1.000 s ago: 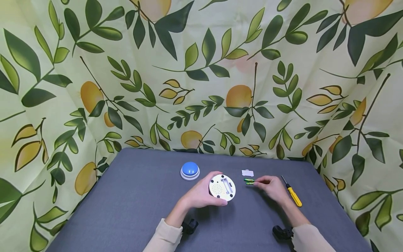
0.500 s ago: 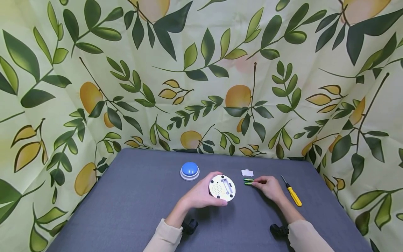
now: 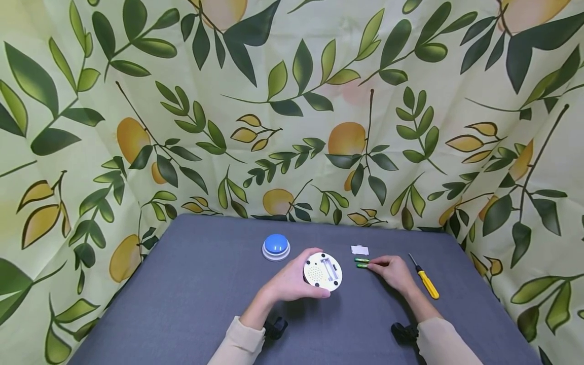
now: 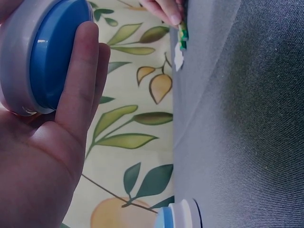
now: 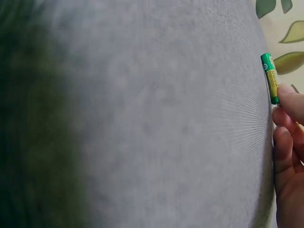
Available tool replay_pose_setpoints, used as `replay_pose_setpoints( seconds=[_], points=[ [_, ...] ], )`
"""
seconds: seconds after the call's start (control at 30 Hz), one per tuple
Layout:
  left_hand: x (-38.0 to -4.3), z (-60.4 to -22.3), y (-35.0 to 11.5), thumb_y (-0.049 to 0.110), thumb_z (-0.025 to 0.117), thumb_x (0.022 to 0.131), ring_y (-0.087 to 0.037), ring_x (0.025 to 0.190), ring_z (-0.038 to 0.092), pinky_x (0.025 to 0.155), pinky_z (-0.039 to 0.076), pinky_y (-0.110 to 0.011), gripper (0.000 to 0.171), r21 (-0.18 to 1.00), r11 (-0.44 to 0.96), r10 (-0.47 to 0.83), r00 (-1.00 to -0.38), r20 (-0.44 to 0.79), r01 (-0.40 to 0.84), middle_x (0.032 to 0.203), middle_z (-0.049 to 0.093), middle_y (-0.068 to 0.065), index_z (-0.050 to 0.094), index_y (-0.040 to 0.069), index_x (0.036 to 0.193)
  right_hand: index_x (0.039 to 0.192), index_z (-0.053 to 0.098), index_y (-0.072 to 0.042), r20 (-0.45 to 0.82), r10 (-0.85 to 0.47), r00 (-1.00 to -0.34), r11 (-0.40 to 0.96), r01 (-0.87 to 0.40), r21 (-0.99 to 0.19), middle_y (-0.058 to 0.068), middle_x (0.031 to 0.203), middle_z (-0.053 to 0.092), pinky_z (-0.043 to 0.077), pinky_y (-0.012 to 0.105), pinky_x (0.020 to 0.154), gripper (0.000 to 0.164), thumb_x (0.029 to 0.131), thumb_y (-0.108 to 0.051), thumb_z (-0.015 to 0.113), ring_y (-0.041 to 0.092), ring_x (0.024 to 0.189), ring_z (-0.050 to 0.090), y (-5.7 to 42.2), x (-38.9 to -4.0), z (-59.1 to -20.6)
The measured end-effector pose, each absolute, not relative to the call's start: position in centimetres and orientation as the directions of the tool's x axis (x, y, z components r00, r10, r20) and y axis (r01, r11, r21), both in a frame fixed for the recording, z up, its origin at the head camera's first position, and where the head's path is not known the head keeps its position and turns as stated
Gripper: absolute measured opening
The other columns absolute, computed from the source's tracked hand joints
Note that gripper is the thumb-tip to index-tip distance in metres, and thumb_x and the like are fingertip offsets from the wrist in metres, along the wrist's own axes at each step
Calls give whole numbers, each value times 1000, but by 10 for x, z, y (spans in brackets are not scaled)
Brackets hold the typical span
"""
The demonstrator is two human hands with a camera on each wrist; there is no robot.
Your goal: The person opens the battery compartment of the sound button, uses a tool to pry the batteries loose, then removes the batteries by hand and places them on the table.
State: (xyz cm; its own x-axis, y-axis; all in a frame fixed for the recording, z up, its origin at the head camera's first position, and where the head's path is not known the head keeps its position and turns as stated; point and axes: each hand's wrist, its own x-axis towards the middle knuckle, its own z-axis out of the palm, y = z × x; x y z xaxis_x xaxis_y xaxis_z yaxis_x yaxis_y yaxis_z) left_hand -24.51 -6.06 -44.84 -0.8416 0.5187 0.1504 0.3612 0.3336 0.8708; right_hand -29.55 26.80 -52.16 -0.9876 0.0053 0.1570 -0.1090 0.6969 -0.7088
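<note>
My left hand (image 3: 292, 279) holds a round white push button (image 3: 314, 274) on edge, fingers and thumb at its rim. Its underside faces me, showing a battery compartment (image 3: 329, 269) with no battery inside. In the left wrist view, its blue dome (image 4: 54, 52) points away past my fingers. To the right, my right hand (image 3: 393, 274) pinches the end of a green battery (image 5: 270, 78) low at the table, between thumb and fingers. A second green battery (image 3: 362, 260) lies just behind it. Beyond that is a small white battery cover (image 3: 360, 250).
Another blue-domed push button (image 3: 276, 244) stands dome up, behind my left hand. A screwdriver (image 3: 428, 285) with a yellow handle lies right of my right hand. The grey tabletop (image 3: 196, 284) ends at a leaf-patterned cloth (image 3: 301, 167) behind and at both sides.
My right wrist has shifted slightly left, and its fingertips have settled lower on the near battery, which lies more nearly parallel to the other. My left hand keeps the push button in place.
</note>
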Motion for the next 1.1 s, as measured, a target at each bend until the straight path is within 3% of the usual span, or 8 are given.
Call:
replay_pose_setpoints(
  seconds=[0.27,0.43,0.63,0.93,1.1],
  points=[
    [-243,-448,-59,37,92,70,-11,104,57,91,45,-32,92,873,328,521,-840,152,361,120,60,7,46,21,147,93,80,-2,161,8,-987,725,-105,-680,13,95,74,51,49,83,14,90,-16,78,32,93,66,263,-291,-517],
    [-243,-450,-58,37,92,70,-12,105,56,92,45,-33,93,879,323,512,-846,149,351,121,59,6,45,20,148,94,78,-2,179,8,-984,728,-117,-675,10,92,73,50,38,75,11,91,-12,76,23,84,63,261,-287,-512],
    [-247,-456,-54,35,91,71,-13,104,56,92,44,-34,93,891,313,497,-856,141,329,119,59,6,43,13,148,105,74,2,141,27,-990,635,-92,-767,9,88,69,50,28,59,18,95,-12,70,18,71,59,257,-275,-495],
    [-249,-458,-48,33,90,73,-16,105,56,94,42,-39,94,912,296,442,-887,133,284,121,59,1,39,9,149,107,74,2,181,-42,-983,563,-172,-808,14,92,72,52,27,66,19,96,-14,71,20,77,64,235,-250,-474],
    [-248,-461,-44,36,88,76,-18,110,55,97,41,-41,98,921,299,421,-901,107,249,128,57,-2,35,8,152,111,74,-1,190,-88,-978,519,-208,-829,7,99,73,54,27,73,23,94,-16,74,16,83,65,219,-233,-468]
  ],
)
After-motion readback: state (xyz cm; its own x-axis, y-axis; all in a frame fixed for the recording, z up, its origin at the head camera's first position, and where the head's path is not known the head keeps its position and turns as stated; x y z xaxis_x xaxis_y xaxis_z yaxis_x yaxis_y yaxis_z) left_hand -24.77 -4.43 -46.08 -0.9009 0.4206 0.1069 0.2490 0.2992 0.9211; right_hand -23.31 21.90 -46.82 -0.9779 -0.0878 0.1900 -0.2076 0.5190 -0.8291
